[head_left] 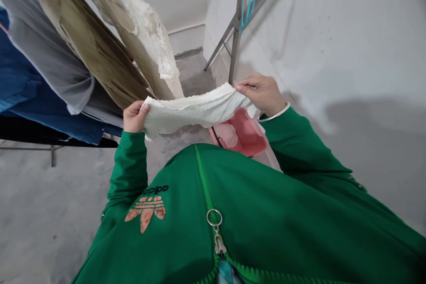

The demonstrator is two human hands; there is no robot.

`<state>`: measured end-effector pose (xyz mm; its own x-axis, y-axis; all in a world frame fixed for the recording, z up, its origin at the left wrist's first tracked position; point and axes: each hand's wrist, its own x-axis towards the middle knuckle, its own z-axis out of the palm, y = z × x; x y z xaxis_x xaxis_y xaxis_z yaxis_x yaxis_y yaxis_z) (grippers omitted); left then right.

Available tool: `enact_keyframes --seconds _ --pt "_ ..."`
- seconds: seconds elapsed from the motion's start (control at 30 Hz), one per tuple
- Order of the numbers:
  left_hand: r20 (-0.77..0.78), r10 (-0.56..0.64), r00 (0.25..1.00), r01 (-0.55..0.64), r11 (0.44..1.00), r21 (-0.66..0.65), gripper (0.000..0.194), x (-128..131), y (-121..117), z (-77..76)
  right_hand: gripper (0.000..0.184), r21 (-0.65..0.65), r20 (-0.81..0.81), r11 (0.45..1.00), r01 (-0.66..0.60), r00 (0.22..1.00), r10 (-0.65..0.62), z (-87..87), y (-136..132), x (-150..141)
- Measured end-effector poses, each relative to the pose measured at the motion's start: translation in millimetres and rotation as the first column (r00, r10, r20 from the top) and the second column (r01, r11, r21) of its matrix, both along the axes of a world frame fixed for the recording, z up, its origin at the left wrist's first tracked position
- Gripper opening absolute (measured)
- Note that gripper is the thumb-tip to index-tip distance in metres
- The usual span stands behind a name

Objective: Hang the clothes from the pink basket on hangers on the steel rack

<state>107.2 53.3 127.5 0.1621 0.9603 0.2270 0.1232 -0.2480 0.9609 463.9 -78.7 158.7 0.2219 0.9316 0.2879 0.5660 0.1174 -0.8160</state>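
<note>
apparently, a crumpled white cloth (pixel 196 108) is held stretched in mid-air, one end gathered tightly in the left hand (pixel 135 117) and the other pinched narrowly by the right hand (pixel 261 93). the left hand's grip is partly hidden by folds. beneath the cloth, a pink container (pixel 241 135) is partly covered, and its contents cannot be made out. hanging garments (pixel 49 49) are cut off at upper left, and a metal rack (pixel 234 53) is cut off above.
</note>
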Motion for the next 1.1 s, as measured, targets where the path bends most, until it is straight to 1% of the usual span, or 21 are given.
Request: enact_keyframes --seconds 0.07,0.13,0.2,0.23,0.3,0.37,0.43,0.53,0.57,0.6,0.63,0.7,0.8,0.83,0.9,0.97,1.0,1.03,1.1 --pt "0.030 0.054 0.998 -0.055 0.998 0.038 0.041 0 -1 2.6 0.029 0.002 -0.066 1.000 -0.013 0.998 0.013 -2.7 1 -5" --pt "0.069 0.094 0.993 -0.099 0.991 0.088 0.040 1 -2 7.5 0.035 -0.079 -0.167 0.993 -0.087 0.983 0.073 -8.6 1 -6" --pt "0.099 0.109 0.989 -0.122 0.984 0.132 0.039 3 -4 13.7 0.042 -0.192 -0.285 0.960 -0.203 0.948 0.144 -18.3 1 -6" --pt "0.103 0.107 0.989 -0.121 0.982 0.144 0.038 3 -5 16.7 0.045 -0.250 -0.339 0.928 -0.277 0.923 0.184 -24.1 0 -5" --pt "0.081 0.094 0.992 -0.106 0.982 0.156 0.036 3 -6 21.4 0.047 -0.337 -0.424 0.840 -0.425 0.865 0.267 -36.1 0 -4" --pt "0.037 0.085 0.996 -0.090 0.983 0.162 0.034 2 -6 24.3 0.045 -0.379 -0.472 0.751 -0.541 0.811 0.346 -46.9 -2 -4" --pt "0.014 0.070 0.997 -0.071 0.983 0.170 0.033 0 -6 25.6 0.043 -0.388 -0.506 0.683 -0.619 0.762 0.404 -55.4 -5 -4" --pt "0.028 0.038 0.999 -0.043 0.983 0.179 0.033 -2 -6 26.0 0.041 -0.403 -0.576 0.565 -0.720 0.679 0.455 -63.7 -10 -7" --pt "0.028 0.030 0.999 -0.035 0.983 0.180 0.032 -4 -6 25.9 0.039 -0.403 -0.593 0.538 -0.740 0.659 0.463 -65.5 -11 -8" --pt "0.021 0.025 0.999 -0.028 0.983 0.181 0.031 -5 -7 25.6 0.035 -0.396 -0.598 0.530 -0.750 0.649 0.470 -66.9 -12 -9" --pt "0.010 0.019 1.000 -0.021 0.983 0.181 0.030 -6 -7 25.2 0.032 -0.385 -0.590 0.542 -0.747 0.651 0.478 -68.0 -12 -10" --pt "-0.018 0.005 1.000 -0.002 0.984 0.176 0.029 -9 -8 24.1 0.027 -0.362 -0.548 0.595 -0.718 0.680 0.488 -69.0 -13 -12" --pt "-0.057 0.001 0.998 0.009 0.983 0.182 0.029 -11 -8 22.9 0.029 -0.348 -0.481 0.679 -0.647 0.745 0.463 -68.2 -13 -15" --pt "-0.070 0.001 0.998 0.012 0.983 0.185 0.028 -13 -9 22.7 0.030 -0.339 -0.458 0.717 -0.609 0.773 0.440 -67.4 -14 -17" --pt "-0.096 -0.001 0.995 0.019 0.983 0.183 0.027 -16 -8 22.5 0.028 -0.296 -0.393 0.821 -0.489 0.845 0.361 -65.1 -15 -20" --pt "-0.117 -0.006 0.993 0.027 0.983 0.184 0.025 -20 -6 21.6 0.026 -0.230 -0.324 0.920 -0.318 0.916 0.235 -62.3 -16 -24" --pt "-0.122 -0.016 0.992 0.039 0.982 0.186 0.025 -23 -5 20.4 0.026 -0.199 -0.299 0.952 -0.231 0.940 0.166 -60.7 -17 -26" --pt "-0.126 -0.037 0.991 0.060 0.981 0.186 0.026 -26 -3 18.7 0.027 -0.172 -0.280 0.973 -0.155 0.955 0.102 -59.2 -17 -27" --pt "-0.128 -0.107 0.986 0.128 0.977 0.168 0.031 -31 -1 13.7 0.033 -0.126 -0.242 0.991 -0.038 0.970 0.006 -56.1 -18 -30"
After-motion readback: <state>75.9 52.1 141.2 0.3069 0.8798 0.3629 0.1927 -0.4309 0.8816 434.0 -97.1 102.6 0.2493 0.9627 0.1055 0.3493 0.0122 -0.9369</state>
